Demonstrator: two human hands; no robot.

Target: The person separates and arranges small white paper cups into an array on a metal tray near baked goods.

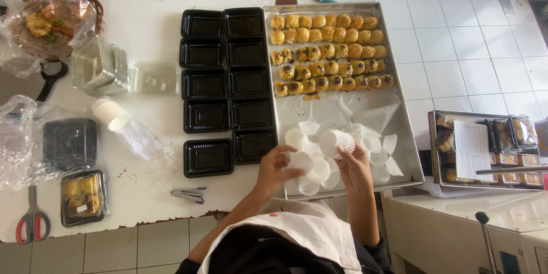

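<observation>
At the lower centre of the frame, the left hand (278,166) and right hand (352,166) are pinching white paper cups (335,141) over the metal tray (408,154), fingers clamped. Flimsy nested cups could crumple or come away doubled.

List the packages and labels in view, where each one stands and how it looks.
Ten empty black plastic trays: two columns left of the metal baking tray.
Closed clear-lidded pastry box: table's left front, small white label.
Stack of clear plastic lids: left of the trays.
White printed sheet: on packed boxes, right.
</observation>
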